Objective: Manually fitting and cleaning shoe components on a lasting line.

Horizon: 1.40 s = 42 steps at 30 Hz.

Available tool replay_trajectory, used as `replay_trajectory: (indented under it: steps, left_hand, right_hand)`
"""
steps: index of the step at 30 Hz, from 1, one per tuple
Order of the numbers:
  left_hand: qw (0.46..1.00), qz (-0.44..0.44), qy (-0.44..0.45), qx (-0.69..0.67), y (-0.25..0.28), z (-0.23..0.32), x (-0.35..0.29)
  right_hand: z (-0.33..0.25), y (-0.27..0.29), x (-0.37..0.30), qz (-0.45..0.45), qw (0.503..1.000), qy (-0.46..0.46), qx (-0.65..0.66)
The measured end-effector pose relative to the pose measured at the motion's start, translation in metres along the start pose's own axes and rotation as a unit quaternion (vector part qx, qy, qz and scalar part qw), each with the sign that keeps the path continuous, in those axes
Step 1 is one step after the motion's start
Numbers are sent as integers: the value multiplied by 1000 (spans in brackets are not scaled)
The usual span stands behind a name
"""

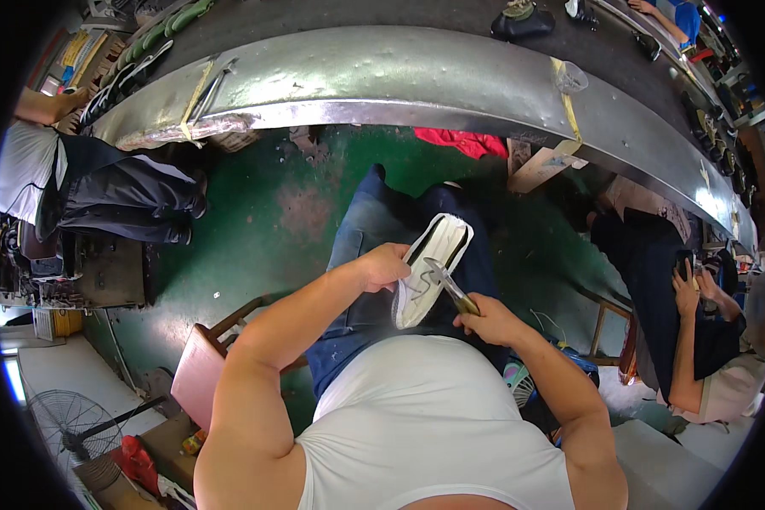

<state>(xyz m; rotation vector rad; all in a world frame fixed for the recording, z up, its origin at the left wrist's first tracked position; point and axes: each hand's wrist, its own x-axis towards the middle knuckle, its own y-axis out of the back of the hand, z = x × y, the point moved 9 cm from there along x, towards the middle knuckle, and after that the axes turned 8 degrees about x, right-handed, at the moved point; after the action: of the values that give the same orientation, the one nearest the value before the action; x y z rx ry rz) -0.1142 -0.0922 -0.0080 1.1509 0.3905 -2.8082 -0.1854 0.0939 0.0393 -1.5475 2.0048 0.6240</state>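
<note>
A pale shoe is held over the person's lap, its toe-to-heel length slanting, and serves as the landmark here; the left hand is clamped on the shoe's left edge, thumb and fingers pinching it; the right hand, to the lower right of the shoe, is wrapped around the handle of a metal-headed tool, whose head lies over the shoe's middle; whether it is a hammer or pincers, and whether it touches, I cannot tell. The jeans spread beneath the shoe; a metal-edged bench stands beyond it, and green floor shows to its left. The likeliest trouble is a skid: if the tool glances off the smooth surface, it could catch the left fingers, which sit near its head; because the grip is at one side, pressure off-centre could twist the shoe; a hard edge pressed at an angle might scuff the pale face; a loosened pinch could drop it past the knees.
</note>
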Motion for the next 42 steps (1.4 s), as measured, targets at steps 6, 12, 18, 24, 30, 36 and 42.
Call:
replay_trajectory:
  steps: [6,12,18,24,30,36,42]
  left_hand:
    - [988,-114,-81,-68,-33,-1,-31]
    - [990,-51,-113,-63,-46,-19,-36]
    - [986,18,-152,65,-34,-27,-29]
    - [991,-21,-94,91,-36,-31,-26]
    - [969,-1,-141,202,-41,-14,-31]
    - [914,97,-156,363,-52,-7,-35]
    - [962,-108,-119,-221,-51,-34,-27]
  right_hand:
    - [-26,15,-17,-59,988,-36,-139]
    - [-62,16,-28,21,909,212,-359]
    - [-82,2,-16,-32,854,128,-503]
    - [-65,-8,-8,-94,916,115,-372]
    - [-65,9,-20,-17,919,124,-375]
    - [-97,0,-10,-138,871,-79,-465]
    - [-86,-6,3,-166,866,-34,-471]
